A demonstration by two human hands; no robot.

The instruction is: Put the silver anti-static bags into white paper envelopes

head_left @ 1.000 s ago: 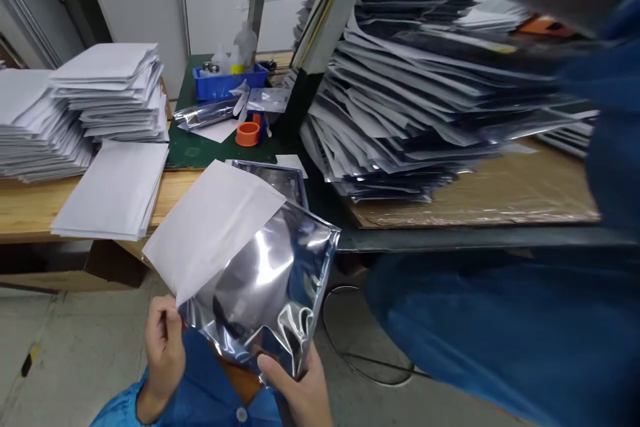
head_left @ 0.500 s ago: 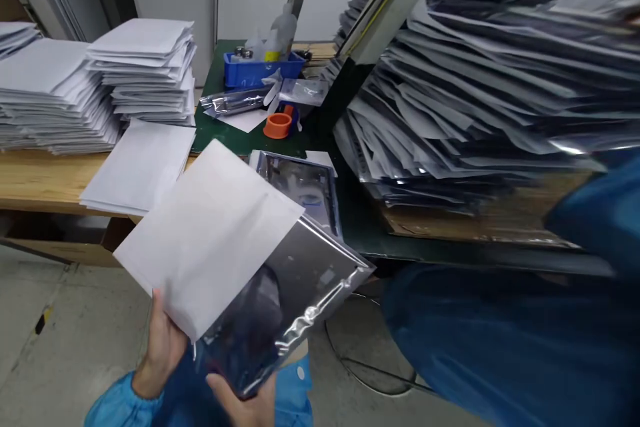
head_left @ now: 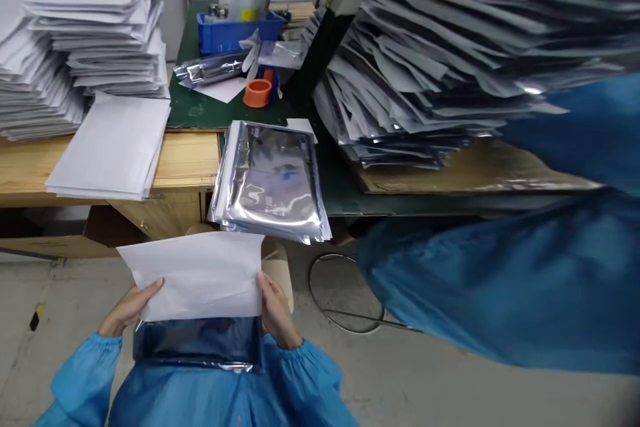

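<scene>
Close to my body, my left hand point(head_left: 133, 307) grips the left side of a flat white sleeve point(head_left: 200, 277), thumb on top. At its right edge, my right hand point(head_left: 277, 310) pinches it the same way. A dark, shiny antistatic bag point(head_left: 200, 341) shows below the sleeve's near edge, its upper part covered by it. Whether the two are joined or only held together, I cannot tell. Just beyond lies a pile of silvery antistatic bags point(head_left: 280, 180), jutting over the table edge.
White sleeves point(head_left: 115, 140) lie on the wooden table before tall white stacks point(head_left: 110, 33). A blue bin point(head_left: 240, 33) with bottles and an orange tape ring point(head_left: 257, 93) sit on the green tabletop. Large bag piles point(head_left: 425, 67) stand right, beside a co-worker's blue sleeve point(head_left: 585, 127).
The white sleeve and dark bag have come down towards my body and turned square to me. My right hand has moved from the bag's near corner to the sleeve's right edge.
</scene>
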